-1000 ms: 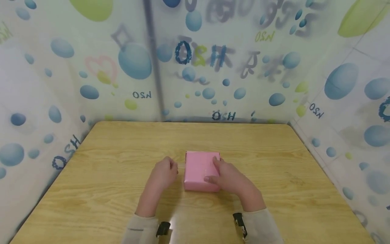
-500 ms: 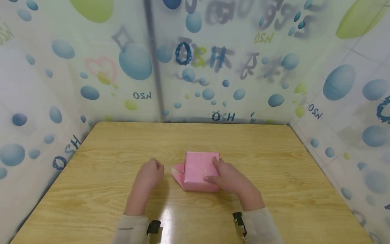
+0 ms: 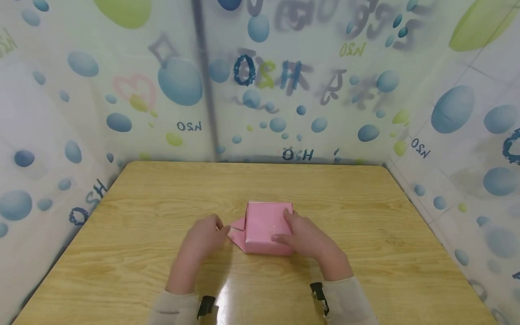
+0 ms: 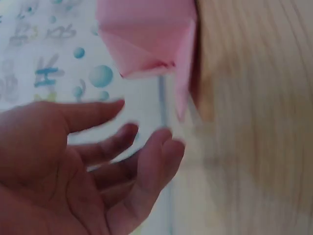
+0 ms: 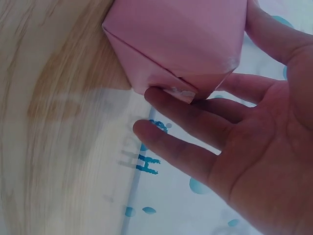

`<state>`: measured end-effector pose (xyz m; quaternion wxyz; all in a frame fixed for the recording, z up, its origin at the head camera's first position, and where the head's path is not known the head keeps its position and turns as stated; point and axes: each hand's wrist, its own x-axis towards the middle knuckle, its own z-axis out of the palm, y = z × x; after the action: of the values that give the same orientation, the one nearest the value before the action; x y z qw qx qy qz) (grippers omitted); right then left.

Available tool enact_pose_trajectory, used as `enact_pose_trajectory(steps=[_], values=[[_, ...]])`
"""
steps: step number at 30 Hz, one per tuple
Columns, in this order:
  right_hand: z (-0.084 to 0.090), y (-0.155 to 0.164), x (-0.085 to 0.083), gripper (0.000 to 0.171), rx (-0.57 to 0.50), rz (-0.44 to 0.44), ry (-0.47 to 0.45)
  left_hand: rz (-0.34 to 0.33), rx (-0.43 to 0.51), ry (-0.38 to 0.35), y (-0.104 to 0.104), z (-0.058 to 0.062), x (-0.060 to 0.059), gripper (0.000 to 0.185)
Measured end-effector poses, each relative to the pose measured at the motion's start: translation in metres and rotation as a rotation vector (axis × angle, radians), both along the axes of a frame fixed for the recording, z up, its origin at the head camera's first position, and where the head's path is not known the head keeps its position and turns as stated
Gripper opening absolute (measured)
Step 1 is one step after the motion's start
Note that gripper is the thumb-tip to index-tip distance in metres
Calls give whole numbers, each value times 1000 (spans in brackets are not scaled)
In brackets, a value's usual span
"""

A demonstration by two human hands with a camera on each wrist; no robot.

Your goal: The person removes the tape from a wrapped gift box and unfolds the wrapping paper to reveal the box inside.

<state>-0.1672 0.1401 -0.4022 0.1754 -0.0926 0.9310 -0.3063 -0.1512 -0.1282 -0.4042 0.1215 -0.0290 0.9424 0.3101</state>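
A box wrapped in pink paper (image 3: 268,228) sits at the middle of the table. My right hand (image 3: 308,239) grips its right side, the thumb on one face; in the right wrist view fingers (image 5: 190,117) lie against a folded end with a whitish patch. From the box's left end a pointed paper flap (image 3: 238,232) sticks out, its inner side paler near the tip. My left hand (image 3: 205,237) is at this tip. The left wrist view shows its fingers loosely bent, with a gap between them and the unfolded paper end (image 4: 146,51).
The wooden table (image 3: 365,212) reaches back to a wall hanging (image 3: 260,122) printed with blue and green bubbles and letters. Similar patterned sheets close in both sides. A dark strap (image 3: 207,306) shows at the left sleeve, another strap (image 3: 319,298) at the right.
My left hand has moved left from the box, then slightly back toward the flap, its fingers loosening. The flap now stands out from the left end. My right hand and the box have stayed put.
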Motion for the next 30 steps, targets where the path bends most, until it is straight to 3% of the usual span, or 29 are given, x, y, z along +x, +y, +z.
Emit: enact_pose_trajectory(steps=[6, 18, 23, 30], values=[[0, 8, -5, 91, -69, -11, 31, -141, 118, -94, 23, 4, 11, 39], [-10, 7, -15, 58, -72, 65, 191, -230, 228, -99, 27, 3, 18, 46], [-10, 4, -13, 56, -23, 44, 171, -212, 247, -96, 29, 0, 17, 46], [-5, 6, -6, 61, 41, -23, 166, -84, 243, -44, 29, -2, 13, 38]])
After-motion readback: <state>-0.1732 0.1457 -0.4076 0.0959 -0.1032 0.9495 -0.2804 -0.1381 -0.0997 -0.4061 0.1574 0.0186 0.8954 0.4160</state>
